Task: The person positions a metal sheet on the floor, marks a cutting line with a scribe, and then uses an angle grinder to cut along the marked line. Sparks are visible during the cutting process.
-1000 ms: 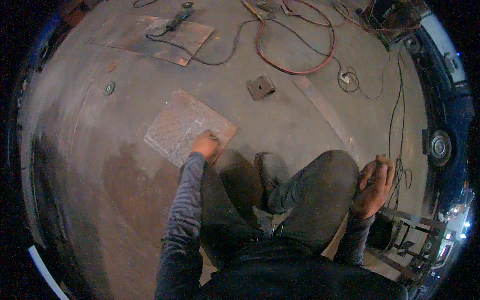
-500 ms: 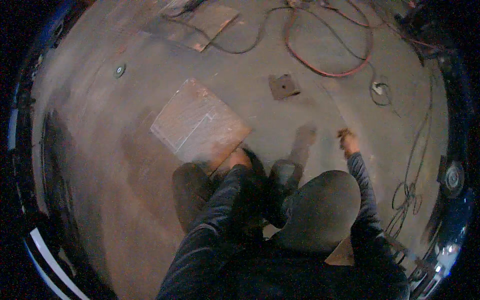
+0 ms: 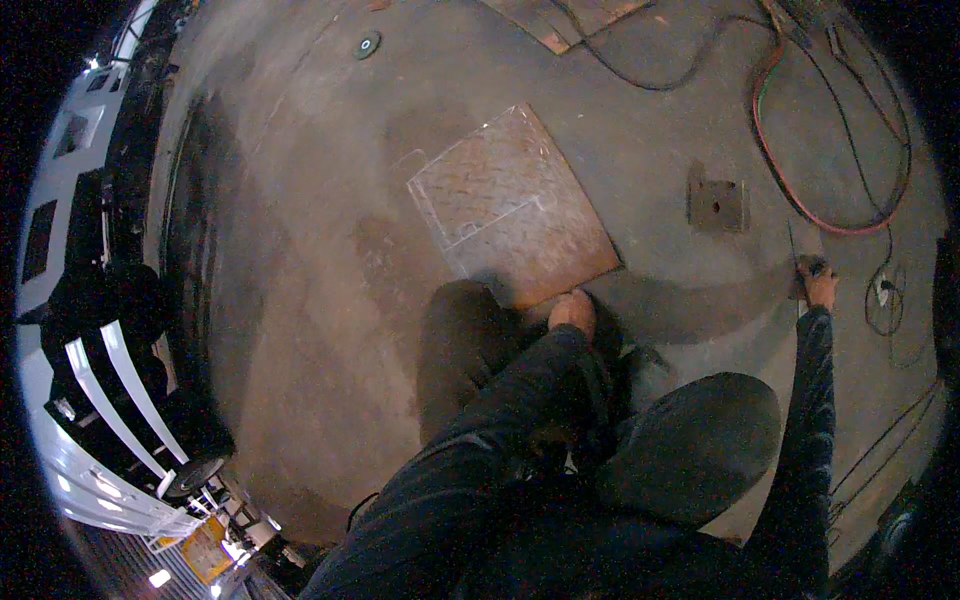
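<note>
Well, from afar I see the right hand (image 3: 820, 290) way out to the side, down by the thin strip (image 3: 804, 242) on the floor (image 3: 300, 300). Its fingers look bent in, w/ something dark at the tips. Too small & blurry: can't tell if that's a thing or just shade, so I can't say if they're clamped or apart. The left hand (image 3: 573, 315) is low btwn the knees (image 3: 720, 420), right at the near edge of the big plate (image 3: 515, 190). Its fingers look curled in. Can't tell if they pinch the plate or only rest by it.

Step now, prob: right hand out at the strip, left hand keeping close to the plate. I'd say the next move calls for slow, sure right fingers & a good look at the tips. Left hand should mind that edge; it could be sharp.

Big plate lies flat, just ahead of left hand & a bit to its left, one corner pointing away. It's brown & rusty, w/ pale lines (image 3: 500, 222) on top. From right hand it's well apart, off to the left. A small square plate (image 3: 718, 190) w/ a hole sits btwn, nearer to right hand.

Further out: a red hose (image 3: 852, 231) loops ahead of right hand, a small white thing (image 3: 884, 288) w/ a cord lies to its right, & a round disc (image 3: 367, 45) is far off, up left.
</note>
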A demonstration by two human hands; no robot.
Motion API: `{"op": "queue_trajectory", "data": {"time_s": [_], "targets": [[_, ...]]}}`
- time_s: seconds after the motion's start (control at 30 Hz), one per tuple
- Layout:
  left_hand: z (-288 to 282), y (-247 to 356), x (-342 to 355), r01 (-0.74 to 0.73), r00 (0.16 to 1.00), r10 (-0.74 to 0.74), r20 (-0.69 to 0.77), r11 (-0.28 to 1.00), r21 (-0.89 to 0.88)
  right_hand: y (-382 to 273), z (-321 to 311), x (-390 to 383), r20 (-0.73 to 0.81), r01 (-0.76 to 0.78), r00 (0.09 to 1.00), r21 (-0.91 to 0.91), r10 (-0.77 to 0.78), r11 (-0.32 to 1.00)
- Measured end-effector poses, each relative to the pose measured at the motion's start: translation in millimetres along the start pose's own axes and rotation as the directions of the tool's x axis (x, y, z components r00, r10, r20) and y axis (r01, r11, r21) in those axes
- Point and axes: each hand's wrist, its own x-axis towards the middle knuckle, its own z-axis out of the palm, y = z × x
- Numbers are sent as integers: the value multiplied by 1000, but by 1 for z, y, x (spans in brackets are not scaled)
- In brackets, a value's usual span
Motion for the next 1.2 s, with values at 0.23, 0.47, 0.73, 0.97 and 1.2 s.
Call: {"op": "queue_trajectory", "data": {"time_s": [0.23,0.47,0.73,0.97,1.2], "targets": [[15,-33,0,4,1000,-1,-25,995,96,-81,-30,-44,159,26,986,167,-53,986],[20,-10,13,-28,999,33,-31,989,144,-54,-25,-70,147,70,986,86,-82,994],[19,-14,9,-101,994,107,-16,973,210,-151,-50,-206,257,85,963,0,-82,996],[23,-42,40,-258,962,271,34,858,445,-194,-34,-320,434,54,900,-41,-31,998],[25,34,-28,-537,814,556,-170,831,145,-200,-53,-366,315,105,942,46,-114,993]]}}
